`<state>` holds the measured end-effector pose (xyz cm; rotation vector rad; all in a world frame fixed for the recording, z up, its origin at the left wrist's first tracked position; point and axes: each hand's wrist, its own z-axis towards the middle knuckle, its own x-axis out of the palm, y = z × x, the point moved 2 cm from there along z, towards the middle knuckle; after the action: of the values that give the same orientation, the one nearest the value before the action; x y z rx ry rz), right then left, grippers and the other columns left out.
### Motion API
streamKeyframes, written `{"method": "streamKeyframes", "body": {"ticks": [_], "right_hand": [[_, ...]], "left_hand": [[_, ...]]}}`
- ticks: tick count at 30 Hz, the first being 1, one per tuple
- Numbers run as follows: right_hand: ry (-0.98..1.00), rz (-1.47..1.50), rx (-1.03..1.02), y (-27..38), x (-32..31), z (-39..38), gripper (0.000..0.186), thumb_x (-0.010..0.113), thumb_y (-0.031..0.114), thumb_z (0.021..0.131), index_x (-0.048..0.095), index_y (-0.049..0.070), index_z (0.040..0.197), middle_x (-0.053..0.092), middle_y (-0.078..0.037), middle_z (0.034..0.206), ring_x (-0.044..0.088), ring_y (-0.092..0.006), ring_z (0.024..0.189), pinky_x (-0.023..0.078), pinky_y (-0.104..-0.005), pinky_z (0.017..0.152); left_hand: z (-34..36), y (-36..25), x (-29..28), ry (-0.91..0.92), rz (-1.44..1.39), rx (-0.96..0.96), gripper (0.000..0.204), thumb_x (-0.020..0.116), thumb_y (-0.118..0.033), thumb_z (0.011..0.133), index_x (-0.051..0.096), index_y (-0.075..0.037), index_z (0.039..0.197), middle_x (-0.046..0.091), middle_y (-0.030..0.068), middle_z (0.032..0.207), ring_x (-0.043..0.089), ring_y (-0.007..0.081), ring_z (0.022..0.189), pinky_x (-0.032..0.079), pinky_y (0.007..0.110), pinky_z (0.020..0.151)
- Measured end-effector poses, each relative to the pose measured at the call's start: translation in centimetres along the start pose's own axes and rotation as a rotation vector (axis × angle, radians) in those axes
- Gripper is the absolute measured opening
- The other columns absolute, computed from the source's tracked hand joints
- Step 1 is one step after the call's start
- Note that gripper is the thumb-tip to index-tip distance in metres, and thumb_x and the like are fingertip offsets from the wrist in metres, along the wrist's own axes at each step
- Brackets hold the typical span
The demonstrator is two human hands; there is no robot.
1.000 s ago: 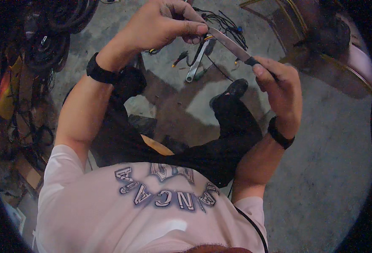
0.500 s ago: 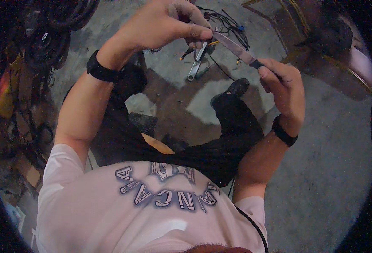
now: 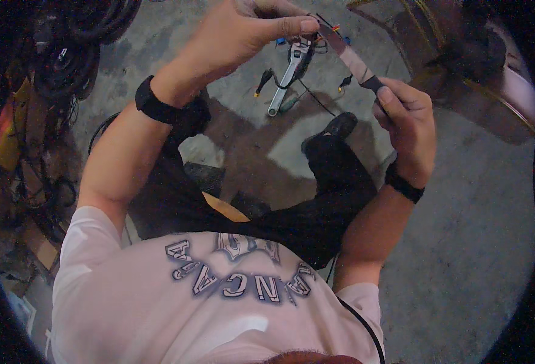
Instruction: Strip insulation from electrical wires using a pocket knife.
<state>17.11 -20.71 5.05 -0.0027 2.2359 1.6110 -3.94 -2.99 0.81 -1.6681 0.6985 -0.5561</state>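
Note:
My left hand [image 3: 258, 30] is closed at the top of the view, thumb and fingers pinching a thin wire [image 3: 321, 18] with coloured strands showing just beyond. My right hand [image 3: 410, 118] grips the dark handle of a knife [image 3: 349, 57], its steel blade angled up-left to my left thumb at the wire. Whether the edge touches the wire is unclear. On the floor below, a silver adjustable wrench [image 3: 285, 82] lies among black cables [image 3: 307, 91] with small yellow-tipped connectors.
Coiled black hoses or cables [image 3: 76, 67] are piled at the left beside a yellow-red object [image 3: 13, 127]. A gold-framed piece of furniture [image 3: 510, 118] stands at upper right. My bent legs [image 3: 331, 182] and dark shoe [image 3: 340, 126] are below my hands.
My left hand and the knife tip have moved up and to the right, uncovering more of the wrench. My right hand has shifted slightly, still on the handle.

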Motion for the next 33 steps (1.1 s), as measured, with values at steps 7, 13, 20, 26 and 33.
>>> {"method": "streamKeyframes", "body": {"ticks": [7, 13, 20, 26, 33], "right_hand": [[-0.046, -0.024, 0.042, -0.8, 0.1, 0.4, 0.031, 0.067, 0.027, 0.089, 0.071, 0.001, 0.105, 0.064, 0.001, 0.082, 0.055, -0.0086, 0.074, 0.042, -0.0242, 0.067], [-0.097, -0.003, 0.045, 0.1, 1.3, 1.3, 0.032, 0.065, 0.027, 0.09, 0.07, -0.001, 0.106, 0.064, 0.001, 0.082, 0.055, -0.0084, 0.076, 0.043, -0.024, 0.068], [-0.099, -0.164, 0.113, 2.8, 2.1, 2.2, 0.032, 0.063, 0.027, 0.091, 0.07, 0.0, 0.106, 0.067, -0.005, 0.08, 0.058, -0.011, 0.074, 0.046, -0.0255, 0.068], [-0.174, -0.265, -0.027, 2.5, 3.6, 1.8, 0.032, 0.063, 0.025, 0.09, 0.069, -0.003, 0.105, 0.067, -0.007, 0.079, 0.059, -0.0128, 0.071, 0.047, -0.0275, 0.066], [-0.157, -0.26, -0.066, 3.0, 3.7, 0.8, 0.03, 0.062, 0.023, 0.091, 0.069, -0.003, 0.103, 0.068, -0.007, 0.079, 0.06, -0.0135, 0.072, 0.047, -0.0278, 0.067]], "left_hand": [[0.1, 0.7, 1.4, 0.103, -0.189, 0.243, 0.032, 0.064, -0.031, 0.094, 0.069, -0.002, 0.106, 0.071, 0.0056, 0.096, 0.065, 0.0102, 0.084, 0.05, 0.024, 0.074], [0.9, 1.0, 2.4, 0.004, -0.284, 0.256, 0.03, 0.058, -0.027, 0.098, 0.068, 0.0, 0.104, 0.069, 0.0036, 0.086, 0.065, 0.0094, 0.08, 0.051, 0.023, 0.075], [1.8, 1.2, 1.7, -0.039, -0.387, 0.272, 0.03, 0.05, -0.024, 0.102, 0.065, 0.0, 0.109, 0.066, 0.0003, 0.092, 0.057, 0.0055, 0.082, 0.047, 0.022, 0.078], [1.2, 2.4, 1.5, -0.035, -0.327, 0.359, 0.03, 0.047, -0.023, 0.103, 0.065, 0.0, 0.107, 0.065, -0.0008, 0.09, 0.056, 0.0057, 0.082, 0.046, 0.022, 0.077], [0.5, 2.1, 1.2, -0.111, -0.124, 0.42, 0.031, 0.048, -0.026, 0.102, 0.065, -0.001, 0.097, 0.063, -0.0006, 0.074, 0.055, 0.0064, 0.071, 0.045, 0.024, 0.066]]}}
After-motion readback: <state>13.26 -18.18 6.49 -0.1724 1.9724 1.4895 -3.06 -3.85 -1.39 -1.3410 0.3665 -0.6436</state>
